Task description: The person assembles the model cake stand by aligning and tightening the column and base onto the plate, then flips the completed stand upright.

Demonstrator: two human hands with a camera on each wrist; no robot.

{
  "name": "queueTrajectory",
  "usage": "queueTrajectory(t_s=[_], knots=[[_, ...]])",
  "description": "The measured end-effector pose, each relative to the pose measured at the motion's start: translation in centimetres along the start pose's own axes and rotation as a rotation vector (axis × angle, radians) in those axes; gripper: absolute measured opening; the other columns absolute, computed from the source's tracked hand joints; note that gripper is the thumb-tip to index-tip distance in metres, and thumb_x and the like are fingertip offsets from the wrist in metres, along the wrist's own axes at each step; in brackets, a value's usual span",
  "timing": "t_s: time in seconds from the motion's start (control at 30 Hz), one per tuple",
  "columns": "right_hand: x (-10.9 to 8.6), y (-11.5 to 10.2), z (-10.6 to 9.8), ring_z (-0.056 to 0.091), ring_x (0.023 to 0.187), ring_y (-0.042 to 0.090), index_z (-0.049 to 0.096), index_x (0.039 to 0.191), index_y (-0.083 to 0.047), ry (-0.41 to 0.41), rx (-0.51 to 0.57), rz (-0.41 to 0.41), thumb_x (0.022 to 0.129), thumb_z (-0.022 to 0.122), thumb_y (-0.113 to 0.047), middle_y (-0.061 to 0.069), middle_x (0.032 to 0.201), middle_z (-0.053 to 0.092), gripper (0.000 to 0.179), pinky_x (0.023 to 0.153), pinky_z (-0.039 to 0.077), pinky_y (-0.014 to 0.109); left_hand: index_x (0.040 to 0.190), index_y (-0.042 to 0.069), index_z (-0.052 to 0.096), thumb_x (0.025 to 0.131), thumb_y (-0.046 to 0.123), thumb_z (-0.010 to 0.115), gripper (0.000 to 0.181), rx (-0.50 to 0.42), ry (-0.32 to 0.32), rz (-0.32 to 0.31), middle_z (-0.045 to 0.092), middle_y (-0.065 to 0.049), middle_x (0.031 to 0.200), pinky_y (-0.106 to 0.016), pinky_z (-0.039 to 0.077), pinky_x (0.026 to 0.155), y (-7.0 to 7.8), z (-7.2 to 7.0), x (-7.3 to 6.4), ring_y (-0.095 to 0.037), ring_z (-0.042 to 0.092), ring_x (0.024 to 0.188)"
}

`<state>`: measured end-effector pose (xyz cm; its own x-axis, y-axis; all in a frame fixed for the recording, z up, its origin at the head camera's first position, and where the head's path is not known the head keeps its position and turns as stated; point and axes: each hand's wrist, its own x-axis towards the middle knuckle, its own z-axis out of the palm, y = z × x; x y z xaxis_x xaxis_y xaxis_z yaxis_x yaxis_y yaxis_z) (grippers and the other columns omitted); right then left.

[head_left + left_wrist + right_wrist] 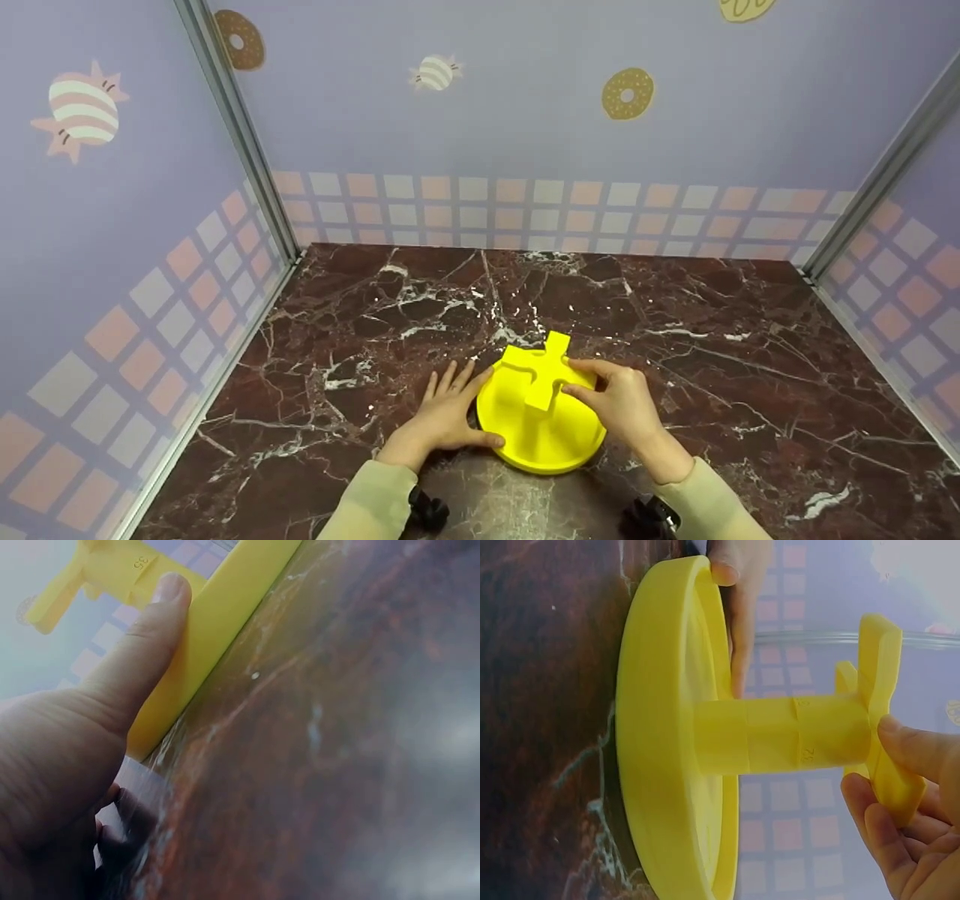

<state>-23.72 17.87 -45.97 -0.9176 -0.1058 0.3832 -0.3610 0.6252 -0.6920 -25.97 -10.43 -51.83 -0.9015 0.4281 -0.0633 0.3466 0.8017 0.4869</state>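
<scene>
A yellow plastic stand (517,439) sits on the table: a round, rimmed base, a thick upright post (772,736) with small raised numbers, and a cross-shaped top (550,369). My left hand (448,418) lies against the base's left side, fingers spread and fairly straight. Its thumb (146,645) presses on the rim, as the left wrist view shows. With thumb and fingers my right hand (624,405) pinches one arm of the cross, seen close up in the right wrist view. From above, the cross hides most of the post.
The table (300,420) is dark red-brown marble pattern with white veins. Purple panels with printed sweets and checks stand behind and at both sides, joined by metal corner posts (247,142). Small white specks (517,315) show beyond the stand.
</scene>
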Motion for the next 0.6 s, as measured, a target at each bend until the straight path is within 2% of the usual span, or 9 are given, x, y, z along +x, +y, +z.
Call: queueTrajectory(t_s=[0.27, 0.6], knots=[[-0.06, -0.01, 0.14, 0.075, 0.091, 0.02, 0.078, 0.114, -0.001, 0.019, 0.021, 0.005, 0.079, 0.087, -0.007, 0.009, 0.111, 0.08, 0.037, 0.071, 0.059, 0.019, 0.166, 0.031, 0.019, 0.071, 0.074, 0.079, 0.12, 0.003, -0.003, -0.015, 0.011, -0.015, 0.174, -0.065, -0.002, 0.129, 0.0, 0.01, 0.05, -0.043, 0.001, 0.161], [-0.2, -0.19, 0.18, 0.07, 0.079, 0.015, 0.078, 0.115, -0.001, 0.024, 0.03, 0.013, 0.08, 0.086, -0.006, 0.012, 0.109, 0.08, 0.036, 0.065, 0.056, 0.018, 0.166, 0.03, 0.019, 0.072, 0.073, 0.079, 0.119, -0.011, -0.009, -0.006, 0.011, -0.016, 0.174, -0.066, -0.001, 0.129, 0.05, -0.01, 0.09, -0.044, 0.001, 0.161]])
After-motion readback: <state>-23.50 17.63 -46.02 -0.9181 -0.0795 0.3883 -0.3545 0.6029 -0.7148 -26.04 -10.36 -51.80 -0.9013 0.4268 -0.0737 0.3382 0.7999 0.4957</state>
